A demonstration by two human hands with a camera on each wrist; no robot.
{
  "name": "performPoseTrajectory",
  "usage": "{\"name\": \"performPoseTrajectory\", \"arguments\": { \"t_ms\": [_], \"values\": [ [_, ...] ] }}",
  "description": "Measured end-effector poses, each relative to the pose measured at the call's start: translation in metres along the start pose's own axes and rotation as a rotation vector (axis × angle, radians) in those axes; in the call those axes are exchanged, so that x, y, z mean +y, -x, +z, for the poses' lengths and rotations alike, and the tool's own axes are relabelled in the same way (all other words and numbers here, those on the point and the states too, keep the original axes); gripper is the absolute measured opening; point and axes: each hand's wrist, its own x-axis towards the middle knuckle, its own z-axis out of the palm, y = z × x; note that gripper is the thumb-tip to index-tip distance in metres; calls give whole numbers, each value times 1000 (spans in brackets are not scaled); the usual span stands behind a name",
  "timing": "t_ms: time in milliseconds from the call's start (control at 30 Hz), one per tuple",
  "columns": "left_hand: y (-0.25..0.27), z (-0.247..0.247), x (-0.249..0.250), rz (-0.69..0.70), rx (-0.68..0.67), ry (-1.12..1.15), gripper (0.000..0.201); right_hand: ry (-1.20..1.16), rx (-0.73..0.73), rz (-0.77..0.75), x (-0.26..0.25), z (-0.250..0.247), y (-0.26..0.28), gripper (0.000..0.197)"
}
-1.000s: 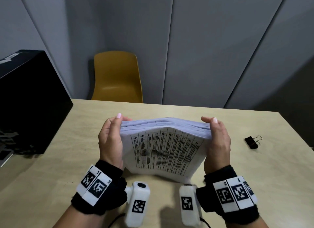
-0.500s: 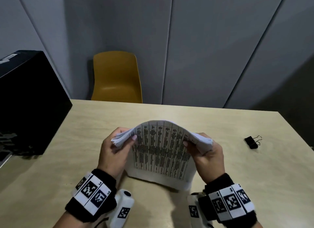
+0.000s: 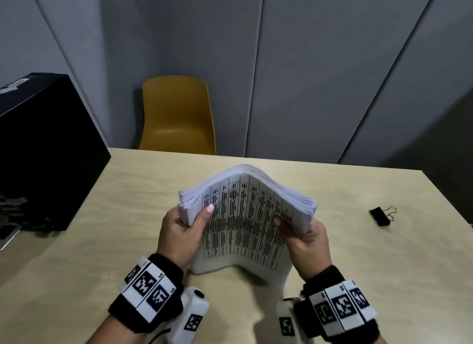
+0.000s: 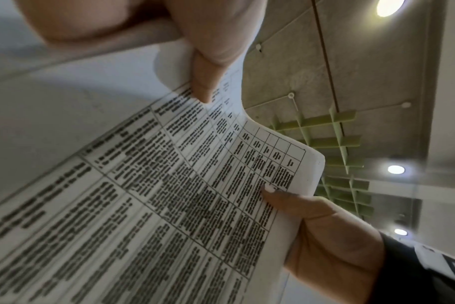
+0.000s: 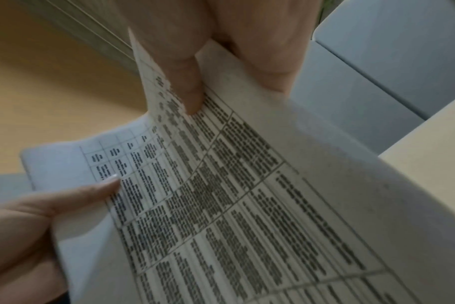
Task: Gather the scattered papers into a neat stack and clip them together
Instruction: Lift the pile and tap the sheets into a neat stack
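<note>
A thick stack of printed papers (image 3: pixel 243 215) stands on its lower edge on the wooden table (image 3: pixel 102 241), bowed upward into an arch. My left hand (image 3: pixel 184 228) grips its left side, thumb (image 3: pixel 204 215) on the printed front sheet. My right hand (image 3: pixel 304 236) grips the right side the same way. The wrist views show the table-printed sheet (image 4: pixel 169 195) (image 5: pixel 234 195) close up, pinched under each thumb (image 4: pixel 203 82) (image 5: pixel 185 82). A black binder clip (image 3: pixel 381 215) lies on the table to the right, apart from both hands.
A black box (image 3: pixel 43 151) sits on the table's left side. A yellow chair (image 3: pixel 176 115) stands behind the far edge, against grey wall panels. Bare tabletop lies between the stack and the clip.
The stack went from nearly flat-topped, with hands at its upper corners, to strongly arched. Both hands slid lower down the sides and squeezed inward, thumbs now on the front sheet.
</note>
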Motion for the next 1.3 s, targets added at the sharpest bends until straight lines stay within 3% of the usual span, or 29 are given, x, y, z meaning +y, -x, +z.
{"name": "performPoseTrajectory", "arguments": {
  "t_ms": [100,167,233,300,467,567,633,1000,1167,1300],
  "values": [
    [-3,0,1,-5,29,69,17,14,4,-43,-3,3,-3,29],
    [-2,-1,2,4,2,81,36,-19,-11,-15,0,0,-1,34],
    [-2,-4,-1,2,29,117,57,-55,-1,25,5,-4,-1,54],
    [0,-4,-4,-17,31,181,67,-75,-3,66,7,-4,-2,70],
    [0,0,-9,-38,-70,209,69,-28,-40,71,2,4,-3,54],
    [-2,-3,-8,-23,-24,217,74,-22,60,51,1,0,-3,80],
    [-3,-5,-9,2,-28,215,77,-10,40,61,-2,0,-3,92],
    [-4,-5,-12,-26,7,187,80,-71,21,45,0,-2,-7,76],
    [-6,-4,-12,-96,13,170,52,-40,48,67,3,-1,-6,79],
    [-2,-5,-16,-142,-4,165,39,-34,0,80,9,-3,-7,58]
  ]
}}
